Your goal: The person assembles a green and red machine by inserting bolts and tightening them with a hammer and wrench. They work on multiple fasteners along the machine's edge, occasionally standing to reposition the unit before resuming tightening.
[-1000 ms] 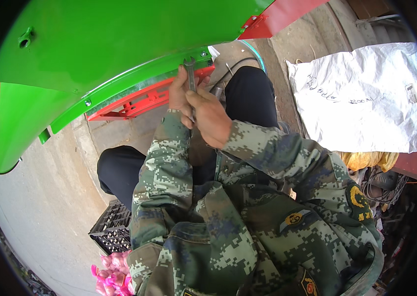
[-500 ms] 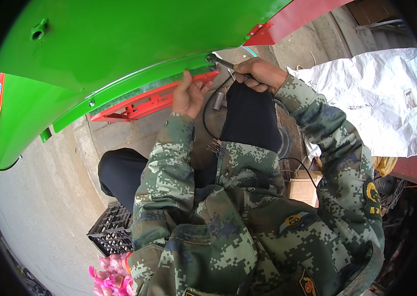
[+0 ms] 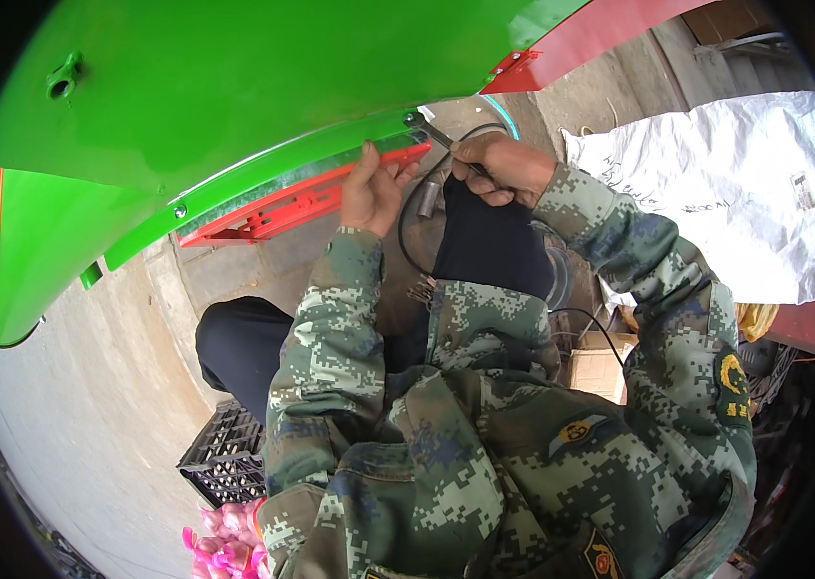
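While gripping: left hand (image 3: 372, 190), one green panel (image 3: 234, 106) | right hand (image 3: 499, 169), one tool (image 3: 432, 133)

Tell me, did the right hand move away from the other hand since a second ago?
Yes. The right hand went rightward along the green panel's lower edge, apart from the left hand, and now grips a metal tool there.

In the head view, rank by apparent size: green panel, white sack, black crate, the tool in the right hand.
1. green panel, though it sits nearest the camera
2. white sack
3. black crate, partly hidden
4. tool, gripped by the right hand
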A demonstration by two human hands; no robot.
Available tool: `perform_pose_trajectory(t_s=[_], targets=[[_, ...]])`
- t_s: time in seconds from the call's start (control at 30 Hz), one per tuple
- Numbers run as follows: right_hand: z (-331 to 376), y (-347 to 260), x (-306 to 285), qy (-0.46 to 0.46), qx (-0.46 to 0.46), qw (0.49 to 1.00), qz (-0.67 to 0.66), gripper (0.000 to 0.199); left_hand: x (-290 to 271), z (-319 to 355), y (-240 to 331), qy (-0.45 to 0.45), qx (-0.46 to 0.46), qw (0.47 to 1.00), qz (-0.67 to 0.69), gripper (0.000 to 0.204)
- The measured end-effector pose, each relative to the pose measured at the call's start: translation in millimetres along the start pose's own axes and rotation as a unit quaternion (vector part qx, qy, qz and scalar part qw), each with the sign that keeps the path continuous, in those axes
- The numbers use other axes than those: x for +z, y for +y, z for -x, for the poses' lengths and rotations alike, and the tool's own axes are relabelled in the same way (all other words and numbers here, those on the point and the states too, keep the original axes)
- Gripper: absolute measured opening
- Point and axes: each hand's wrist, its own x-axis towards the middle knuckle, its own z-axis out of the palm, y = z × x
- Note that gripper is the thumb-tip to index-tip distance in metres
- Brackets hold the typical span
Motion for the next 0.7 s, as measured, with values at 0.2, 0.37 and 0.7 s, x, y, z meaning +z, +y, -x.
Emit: perform_pose_trajectory(t_s=[0.2, 0.37, 0.7], targets=[[-12.9, 32.9, 45.8, 0.092, -0.078, 0.988, -0.095, 0.031, 13.6, 1.5, 1.5, 0.015, -0.003, 0.999, 0.030, 0.046], [-41.8, 47.5, 136.4, 0.123, -0.218, 0.940, -0.232, 0.017, 53.3, 15.0, -11.4, 0.287, 0.017, 0.874, -0.392, 0.052], [1.3, 29.2, 50.1, 0.059, -0.128, 0.977, -0.161, 0.029, -3.3, 0.0, -0.2, -0.022, 0.006, 1.000, 0.019, 0.048]])
